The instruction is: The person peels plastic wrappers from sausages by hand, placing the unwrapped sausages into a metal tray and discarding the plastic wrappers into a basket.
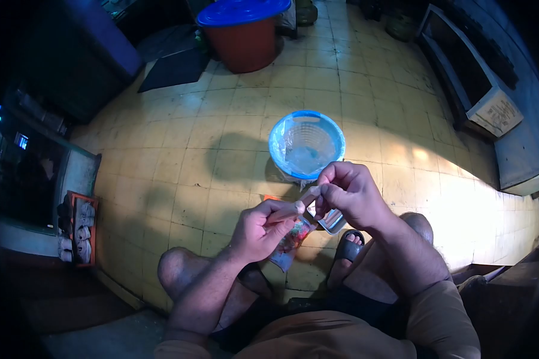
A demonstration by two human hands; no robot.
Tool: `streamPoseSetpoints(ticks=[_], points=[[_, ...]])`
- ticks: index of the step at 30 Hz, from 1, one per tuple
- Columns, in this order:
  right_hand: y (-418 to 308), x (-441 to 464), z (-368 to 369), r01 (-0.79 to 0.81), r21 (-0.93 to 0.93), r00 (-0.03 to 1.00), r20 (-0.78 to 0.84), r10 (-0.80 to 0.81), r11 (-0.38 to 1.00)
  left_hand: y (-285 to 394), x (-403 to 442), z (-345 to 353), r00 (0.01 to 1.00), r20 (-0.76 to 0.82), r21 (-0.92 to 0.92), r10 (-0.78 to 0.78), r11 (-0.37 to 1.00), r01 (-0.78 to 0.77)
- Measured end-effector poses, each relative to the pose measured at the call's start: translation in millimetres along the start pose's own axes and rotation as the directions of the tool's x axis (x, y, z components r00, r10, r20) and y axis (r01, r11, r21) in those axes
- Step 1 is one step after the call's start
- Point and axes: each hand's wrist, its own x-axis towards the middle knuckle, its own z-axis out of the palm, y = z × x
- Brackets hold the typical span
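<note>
My left hand (262,230) and my right hand (348,194) meet in front of me, fingers pinched closed. Between the fingertips is a small flat brownish piece (309,197), pale at its ends; its kind is too small to make out. Just beyond the hands stands a blue plastic basket (276,157) lined with a clear bag. Under my right hand, partly covered by it, lies a small metallic tray (335,226) with slim items in it. Below my left hand a clear plastic packet (285,256) with red and green contents rests on the floor.
A red-brown tub (242,51) with a blue lid (242,12) stands at the back beside a dark mat (176,72). An orange rack (84,230) holding shoes is at left. A low cabinet (494,110) lines the right wall. My knees flank the packet and tray.
</note>
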Motion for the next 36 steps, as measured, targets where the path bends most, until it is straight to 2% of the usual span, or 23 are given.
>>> streamPoseSetpoints(ticks=[1,2,3,5,7,9,11,12,14,17,21,24,25,26,27,28,29,30,31,33,34,35,36], points=[[0.9,1.4,0.9,-0.083,0.245,0.996,0.041,0.075,0.966,-6.7,-2.2,2.4,0.999,0.023,-0.159,-0.045,0.986,0.048],[-0.1,1.2,3.2,-0.161,0.357,0.987,0.064,0.148,0.92,-11.9,-3.8,0.6,0.99,0.129,-0.229,-0.057,0.97,0.085],[-0.6,0.5,4.1,-0.161,0.356,0.987,0.067,0.147,0.921,-10.8,-4.1,1.2,0.991,0.125,-0.227,-0.056,0.97,0.083],[-1.3,-0.5,5.4,-0.225,0.567,0.974,0.163,0.16,0.792,-6.9,-3.4,4.7,0.963,0.236,-0.387,-0.131,0.896,0.217],[5.8,1.1,5.0,-0.214,0.611,0.976,0.165,0.142,0.762,-7.1,-2.3,9.1,0.966,0.244,-0.428,-0.089,0.884,0.189],[8.4,2.0,3.9,-0.202,0.652,0.979,0.163,0.125,0.73,-13.7,-3.9,13.3,0.957,0.254,-0.513,-0.142,0.818,0.258],[7.4,2.8,2.5,-0.06,0.471,0.998,0.031,0.052,0.88,-18.3,-6.0,9.1,0.946,0.284,-0.49,-0.154,0.825,0.282],[4.9,3.3,2.6,-0.06,0.47,0.998,0.031,0.051,0.88,-18.3,-6.1,7.6,0.935,0.314,-0.465,-0.168,0.831,0.305],[-1.5,4.7,2.9,0.075,0.31,0.996,0.026,-0.088,0.948,-15.6,-6.3,8.3,0.938,0.305,-0.516,-0.163,0.8,0.307],[2.2,6.5,-5.2,0.1,0.214,0.984,0.123,-0.128,0.972,-12.3,-5.2,5.2,0.929,0.343,-0.553,-0.14,0.769,0.32],[3.4,7.3,-7.5,0.08,0.217,0.981,0.157,-0.116,0.973,-1.1,-5.1,3.8,0.891,0.422,-0.509,-0.168,0.769,0.386],[4.1,6.0,-10.5,0.093,0.187,0.974,0.185,-0.128,0.978,-5.3,-5.6,7.4,0.905,0.393,-0.556,-0.162,0.742,0.374],[0.7,4.1,-8.4,0.11,0.109,0.973,0.192,-0.13,0.988,-4.8,-5.5,8.2,0.905,0.392,-0.556,-0.164,0.742,0.375],[-0.6,2.9,-6.4,0.128,0.03,0.971,0.199,-0.131,0.991,-3.2,-4.7,9.0,0.919,0.354,-0.619,-0.171,0.694,0.367],[1.4,2.2,-2.7,0.126,0.031,0.971,0.2,-0.13,0.992,-2.6,-4.3,10.7,0.931,0.316,-0.678,-0.18,0.643,0.355],[4.6,1.4,2.9,0.207,-0.14,0.972,0.145,-0.187,0.968,-6.9,-4.2,15.7,0.929,0.261,-0.714,-0.261,0.595,0.368],[7.3,1.0,7.2,0.27,-0.31,0.963,0.102,-0.25,0.912,-7.1,-5.1,19.6,0.929,0.259,-0.716,-0.265,0.593,0.369],[11.4,2.9,8.6,0.346,-0.416,0.937,0.106,-0.333,0.841,-6.8,-5.1,23.1,0.938,0.208,-0.737,-0.278,0.586,0.337],[12.9,3.5,11.4,0.344,-0.415,0.938,0.109,-0.33,0.842,-6.1,-4.4,26.6,0.944,0.156,-0.757,-0.29,0.579,0.303],[14.9,3.6,18.6,0.5,-0.672,0.814,0.148,-0.561,0.547,-0.5,-3.5,35.0,0.947,0.13,-0.782,-0.293,0.557,0.28],[20.4,4.2,19.7,0.549,-0.696,0.763,0.191,-0.618,0.463,3.0,-4.9,38.8,0.941,0.089,-0.811,-0.325,0.525,0.258],[23.2,3.1,24.0,0.548,-0.697,0.763,0.191,-0.618,0.463,5.3,-5.7,40.4,0.932,0.05,-0.838,-0.358,0.493,0.234],[26.0,1.3,29.9,0.588,-0.699,0.717,0.219,-0.662,0.407,6.1,-5.5,39.0,0.952,0.054,-0.862,-0.303,0.466,0.198]])
